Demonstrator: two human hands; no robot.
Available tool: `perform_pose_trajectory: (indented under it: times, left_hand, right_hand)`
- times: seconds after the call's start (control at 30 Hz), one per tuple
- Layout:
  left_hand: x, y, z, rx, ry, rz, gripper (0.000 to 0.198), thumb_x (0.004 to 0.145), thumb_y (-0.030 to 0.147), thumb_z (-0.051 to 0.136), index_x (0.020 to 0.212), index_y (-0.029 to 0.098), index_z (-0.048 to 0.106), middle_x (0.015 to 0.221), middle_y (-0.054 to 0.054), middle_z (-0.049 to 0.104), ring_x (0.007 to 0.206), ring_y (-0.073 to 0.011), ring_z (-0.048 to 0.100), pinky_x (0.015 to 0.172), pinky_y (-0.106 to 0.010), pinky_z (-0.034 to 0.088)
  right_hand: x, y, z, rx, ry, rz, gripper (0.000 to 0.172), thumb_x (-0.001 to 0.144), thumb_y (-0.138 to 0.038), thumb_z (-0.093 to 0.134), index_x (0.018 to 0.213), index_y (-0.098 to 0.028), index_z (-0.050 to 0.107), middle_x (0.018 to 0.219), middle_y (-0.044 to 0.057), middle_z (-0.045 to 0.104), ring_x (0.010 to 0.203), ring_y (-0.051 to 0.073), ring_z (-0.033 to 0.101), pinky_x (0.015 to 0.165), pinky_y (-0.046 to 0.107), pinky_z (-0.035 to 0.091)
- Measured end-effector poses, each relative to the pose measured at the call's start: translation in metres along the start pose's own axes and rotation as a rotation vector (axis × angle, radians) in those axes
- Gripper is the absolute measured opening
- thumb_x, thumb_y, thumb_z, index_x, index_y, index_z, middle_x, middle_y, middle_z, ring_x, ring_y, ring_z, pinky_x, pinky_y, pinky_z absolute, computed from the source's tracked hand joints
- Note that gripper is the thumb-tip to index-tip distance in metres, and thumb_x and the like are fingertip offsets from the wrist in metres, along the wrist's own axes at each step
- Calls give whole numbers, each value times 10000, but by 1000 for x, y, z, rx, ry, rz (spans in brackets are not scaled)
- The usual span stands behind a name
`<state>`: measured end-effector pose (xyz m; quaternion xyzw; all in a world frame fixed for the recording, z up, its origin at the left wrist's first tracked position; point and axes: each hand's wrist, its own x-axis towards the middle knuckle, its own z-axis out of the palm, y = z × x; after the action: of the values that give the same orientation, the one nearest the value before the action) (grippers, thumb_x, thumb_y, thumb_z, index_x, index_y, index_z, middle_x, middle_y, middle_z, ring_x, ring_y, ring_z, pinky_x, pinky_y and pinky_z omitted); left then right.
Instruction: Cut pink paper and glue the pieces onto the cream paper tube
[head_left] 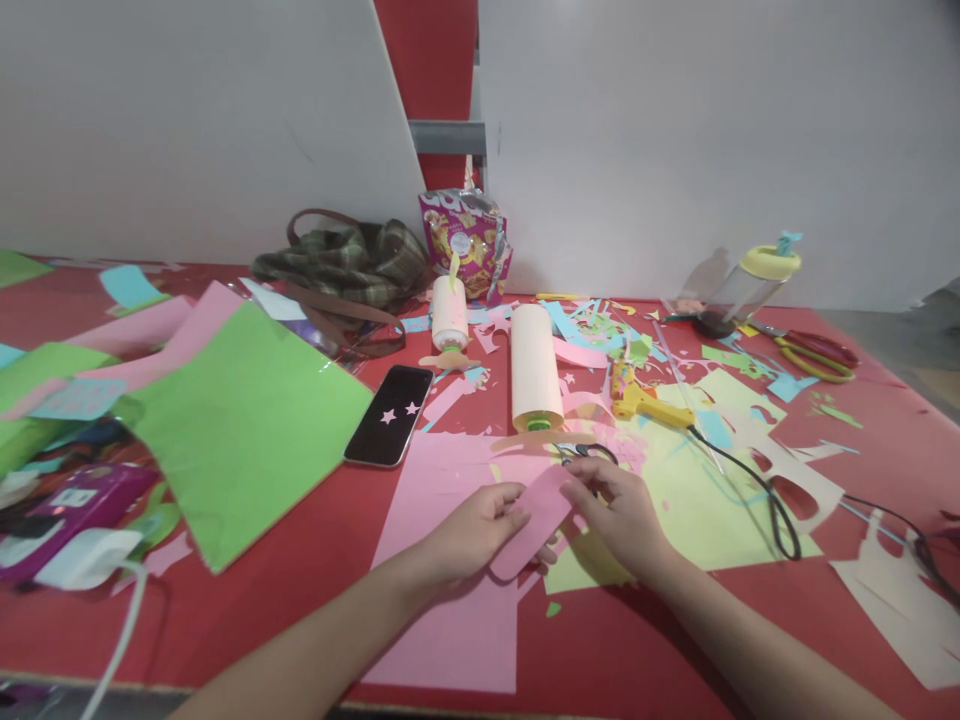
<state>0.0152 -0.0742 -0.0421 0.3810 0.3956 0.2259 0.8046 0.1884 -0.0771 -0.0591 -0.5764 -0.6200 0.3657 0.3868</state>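
Both of my hands hold one small pink paper piece [536, 520] just above a large pink sheet [450, 520] on the red table [300, 560]. My left hand [472, 535] pinches its left side with closed fingers. My right hand [619, 515] pinches its upper right end. Black-handled scissors [585, 455] lie right behind my right hand. A cream paper roll [534, 368] lies further back, with a smaller upright roll [449, 315] to its left.
A phone [390, 415] lies beside a green sheet [240, 430]. A yellow glue gun [637, 398] with its black cord [772, 500], red scissors [814, 352], a tipped bottle [742, 290], a plaid bag [345, 265], a snack packet [465, 240] and many paper scraps surround the work area.
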Motion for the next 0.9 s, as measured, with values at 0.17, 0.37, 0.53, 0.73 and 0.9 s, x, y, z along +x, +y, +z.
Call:
perform_pose_trajectory:
  times: [0.17, 0.37, 0.53, 0.73, 0.9]
  left_hand:
    - [0, 0, 0, -7, -11, -32, 243, 808, 309, 455, 917, 92, 466, 648, -101, 627, 578, -172, 608, 479, -237, 408]
    - [-1, 2, 1, -45, -20, -47, 225, 810, 294, 456, 913, 95, 463, 658, -99, 623, 586, -172, 610, 481, -237, 418]
    - [-1, 0, -1, -73, -39, -46, 218, 814, 282, 448, 906, 85, 474, 664, -106, 619, 595, -173, 609, 538, -266, 438]
    - [-2, 2, -1, -119, -88, -40, 186, 834, 235, 395, 898, 82, 480, 739, -119, 607, 629, -176, 607, 647, -347, 453]
    - [-4, 3, 2, -134, -97, -73, 165, 830, 227, 395, 906, 93, 453, 755, -123, 603, 625, -174, 607, 648, -363, 459]
  right_hand:
    - [1, -1, 0, -4, -1, 5, 111, 722, -237, 518, 774, -169, 590, 650, 25, 616, 595, 142, 565, 545, 265, 460]
    - [1, 0, 1, 10, -10, 4, 119, 725, -243, 513, 776, -169, 590, 611, 17, 603, 570, 139, 557, 540, 263, 457]
    - [1, 1, 1, 12, -14, 3, 121, 720, -246, 516, 769, -167, 592, 603, 17, 602, 554, 136, 549, 525, 255, 452]
    - [1, 0, 2, 2, -9, 6, 119, 717, -244, 517, 762, -167, 596, 616, 17, 605, 562, 135, 556, 523, 248, 452]
    - [0, -2, 3, 3, -28, -8, 107, 721, -224, 512, 761, -167, 593, 582, 10, 600, 524, 125, 543, 478, 232, 440]
